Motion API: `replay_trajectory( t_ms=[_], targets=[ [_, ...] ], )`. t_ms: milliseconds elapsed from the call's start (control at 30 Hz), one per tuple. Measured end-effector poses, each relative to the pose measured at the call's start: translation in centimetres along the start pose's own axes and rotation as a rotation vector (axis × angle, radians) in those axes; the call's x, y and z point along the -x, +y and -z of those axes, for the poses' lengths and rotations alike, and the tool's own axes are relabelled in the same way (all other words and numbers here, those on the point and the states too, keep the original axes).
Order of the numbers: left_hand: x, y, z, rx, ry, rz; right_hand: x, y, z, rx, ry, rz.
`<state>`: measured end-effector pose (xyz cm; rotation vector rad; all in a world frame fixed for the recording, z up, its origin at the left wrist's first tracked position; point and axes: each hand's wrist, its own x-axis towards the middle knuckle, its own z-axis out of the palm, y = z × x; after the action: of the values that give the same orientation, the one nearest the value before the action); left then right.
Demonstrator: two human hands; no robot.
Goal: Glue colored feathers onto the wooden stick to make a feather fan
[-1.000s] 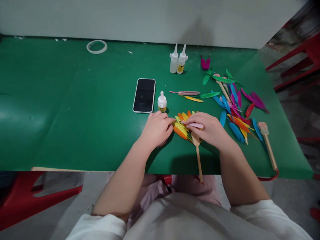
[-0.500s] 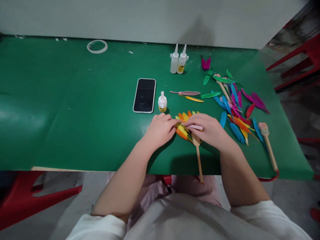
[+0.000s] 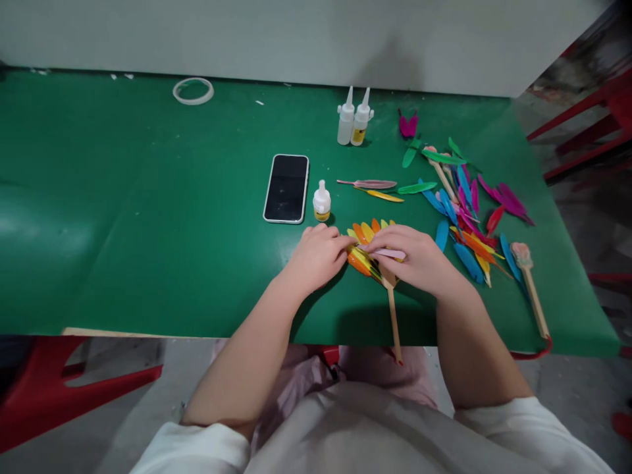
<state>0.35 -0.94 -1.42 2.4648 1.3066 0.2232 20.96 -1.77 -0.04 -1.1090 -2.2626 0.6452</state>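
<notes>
A fan of yellow and orange feathers (image 3: 361, 259) on a wooden handle (image 3: 394, 317) lies near the table's front edge, the handle's end sticking out past it. My right hand (image 3: 412, 255) is closed on a pale pink tweezer-like tool (image 3: 389, 253), its tip over the feathers. At the fan's left side rests my left hand (image 3: 320, 255), index finger reaching to the feathers by the tool's tip. Its other fingers are curled, and whether they hold anything is hidden. A small glue bottle (image 3: 322, 203) stands just beyond my left hand.
Beyond the hands are a phone (image 3: 286, 189), two nozzle bottles (image 3: 353, 125) and a tape ring (image 3: 193, 91). Loose coloured feathers (image 3: 464, 197) spread over the right side, with another wooden handle (image 3: 534, 299) near the right edge. Red stools flank the green table (image 3: 148, 217).
The pink tool in my right hand has shifted and turned slightly, its rear end a little further right. My left hand has hardly moved.
</notes>
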Motion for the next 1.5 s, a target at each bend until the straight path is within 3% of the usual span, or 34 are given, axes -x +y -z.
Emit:
replay_trajectory(
  t_ms=[333, 733, 1267, 1367, 1500],
  targets=[
    [0.0, 0.1, 0.1, 0.055, 0.020, 0.010, -0.3, -0.9, 0.9, -0.085, 0.312, -0.068],
    [-0.2, -0.2, -0.2, 0.162, 0.081, 0.003, -0.4, -0.5, 0.5, -0.071, 0.335, -0.048],
    [-0.3, -0.1, 0.0, 0.488, 0.225, 0.040, -0.4, -0.3, 0.5, -0.023, 0.346, -0.093],
    [-0.2, 0.0, 0.2, 0.625, 0.239, 0.063, -0.4, -0.3, 0.5, -0.021, 0.361, -0.087],
    [-0.1, 0.1, 0.6, 0.996, 0.267, 0.101, -0.4, -0.5, 0.6, -0.014, 0.414, -0.127]
  ],
)
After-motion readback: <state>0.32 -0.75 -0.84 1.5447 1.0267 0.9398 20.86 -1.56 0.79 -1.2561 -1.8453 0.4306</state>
